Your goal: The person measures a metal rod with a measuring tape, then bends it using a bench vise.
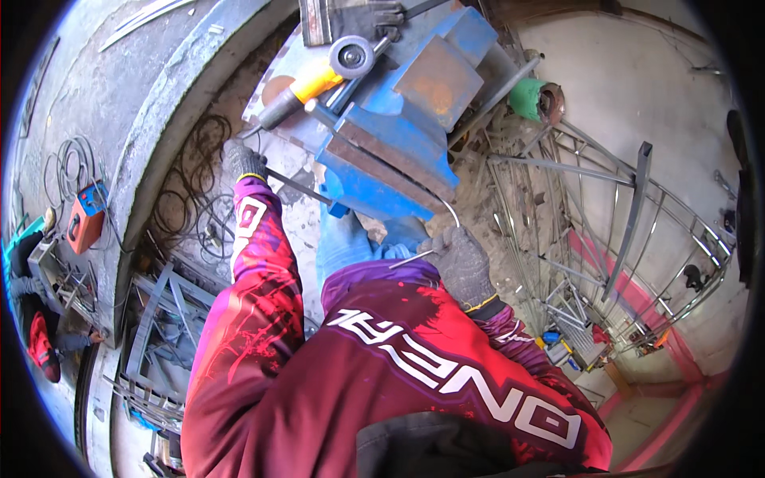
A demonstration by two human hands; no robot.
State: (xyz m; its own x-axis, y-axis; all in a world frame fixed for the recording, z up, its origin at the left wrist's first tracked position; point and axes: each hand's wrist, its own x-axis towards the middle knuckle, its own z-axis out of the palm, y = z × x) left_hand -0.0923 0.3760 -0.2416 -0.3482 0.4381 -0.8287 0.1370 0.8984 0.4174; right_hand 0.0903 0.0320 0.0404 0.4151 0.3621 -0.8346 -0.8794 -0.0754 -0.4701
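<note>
A large blue bench vise (390, 167) with rusty jaws stands in front of me on a metal bench top. My left hand (245, 162), in a grey knit glove, is closed around the end of the dark vise handle (295, 188). My right hand (462, 261), gloved alike, grips a thin bent metal rod (413, 259). One end of this rod curves up from the fingers to the near side of the jaws; the other sticks out left, close to my shirt. Whether the jaws clamp it, I cannot tell.
A yellow angle grinder (315, 82) lies on the bench left of the vise, near dark gloves (362, 17). Cables (187, 183) coil on the floor at left, before an orange welding machine (86, 219). Metal frames (637, 183) stand at right. Another person (44, 334) works far left.
</note>
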